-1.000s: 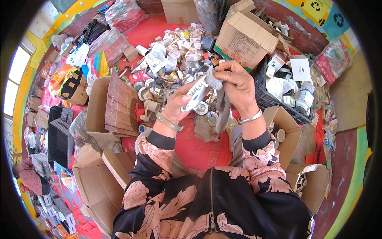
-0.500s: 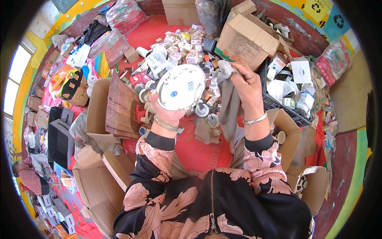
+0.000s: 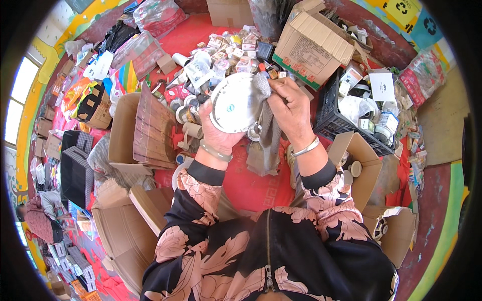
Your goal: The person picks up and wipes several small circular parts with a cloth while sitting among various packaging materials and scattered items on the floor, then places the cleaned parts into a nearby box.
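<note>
My left hand (image 3: 215,125) is closed on the lower left edge of a round white lamp plate (image 3: 233,108), which has small dots around its rim and a blue mark near its middle. Pinched in my right hand (image 3: 290,108) is a grey cloth (image 3: 269,138), its bunched end pressed against the plate's right edge. The rest of the cloth hangs down below my fingers. Beyond the plate spreads a pile of small boxes and lamp parts (image 3: 241,52) on the red floor covering.
A black crate (image 3: 321,113) full of packages stands to the right. Open cardboard boxes flank me, one at the left (image 3: 123,125) and one at the right (image 3: 369,163). A tilted carton (image 3: 314,50) lies behind. Another person (image 3: 40,220) is at the far left.
My right hand has moved left, bringing the cloth onto the plate's edge. The plate has shifted slightly right and tilted, and its printed label no longer shows.
</note>
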{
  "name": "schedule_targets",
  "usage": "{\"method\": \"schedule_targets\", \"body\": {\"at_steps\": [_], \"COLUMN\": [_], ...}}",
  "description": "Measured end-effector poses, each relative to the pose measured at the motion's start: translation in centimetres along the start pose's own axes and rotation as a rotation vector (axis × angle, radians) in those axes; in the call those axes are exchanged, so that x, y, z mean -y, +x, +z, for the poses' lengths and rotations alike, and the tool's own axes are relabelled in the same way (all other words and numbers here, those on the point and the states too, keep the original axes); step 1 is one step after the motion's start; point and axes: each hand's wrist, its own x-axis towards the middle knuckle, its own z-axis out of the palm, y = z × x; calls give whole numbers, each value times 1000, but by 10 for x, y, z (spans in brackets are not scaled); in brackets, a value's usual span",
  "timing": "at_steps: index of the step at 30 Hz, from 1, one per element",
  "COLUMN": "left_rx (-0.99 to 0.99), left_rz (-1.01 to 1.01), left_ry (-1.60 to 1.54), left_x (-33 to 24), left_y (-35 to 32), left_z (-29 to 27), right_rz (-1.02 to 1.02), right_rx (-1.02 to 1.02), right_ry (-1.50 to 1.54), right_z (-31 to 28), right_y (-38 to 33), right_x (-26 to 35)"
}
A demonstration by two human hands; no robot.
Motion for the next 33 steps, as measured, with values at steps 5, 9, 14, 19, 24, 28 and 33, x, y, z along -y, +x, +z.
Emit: {"method": "schedule_targets", "body": {"at_steps": [5,9,14,19,24,28,33], "left_rx": [-20,-138,-192,-264,-132,-55,27], "left_rz": [95,123,70,134,120,133,91], "left_ry": [-113,-114,2,102,-18,-142,-229], "left_x": [-4,-4,9,6,-11,-23,-20], "left_y": [12,15,16,18,14,15,13], "left_z": [11,-2,1,-16,-8,5,13], "right_rz": [257,369,19,-151,113,355,536], "right_rx": [-37,-130,91,242,729,287,-307], "right_ry": [-60,302,-149,-216,347,627,840], "right_z": [-11,-19,20,49,-13,-77,-82], "right_y": [-4,12,6,-13,2,9,26], "right_x": [-37,-15,7,7,32,11,-1]}}
